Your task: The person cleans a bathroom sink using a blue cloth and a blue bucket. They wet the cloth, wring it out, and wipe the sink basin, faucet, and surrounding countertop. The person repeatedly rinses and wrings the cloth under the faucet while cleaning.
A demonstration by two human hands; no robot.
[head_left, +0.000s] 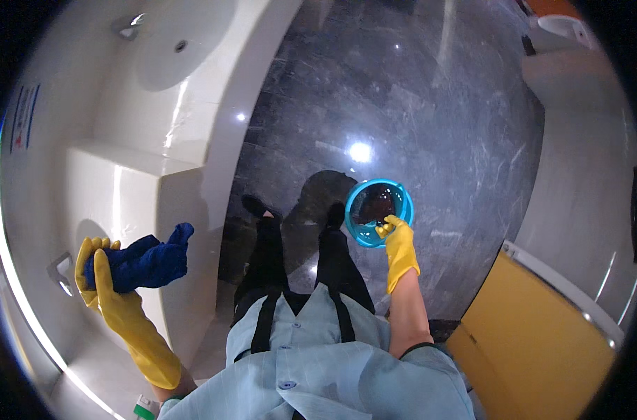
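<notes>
My left hand [105, 280], in a long yellow rubber glove, grips a bunched dark blue cloth [147, 262]. It is at the left, over the white counter with a sink, and the free end of the cloth sticks out to the right. My right hand [399, 250], in a yellow glove too, has its fingers curled at the near right rim of a round turquoise bucket [349, 222]. Dark liquid and reflections show inside the bucket. Just what part of it the fingers clasp is hard to make out.
A white washbasin [192, 59] with a metal tap [129, 26] is set in the counter [171, 129] at the far left. Below me lies a glossy dark tiled floor [437, 119]. A yellow panel [535, 343] with a metal edge stands at the near right, beside a grey wall [584, 189].
</notes>
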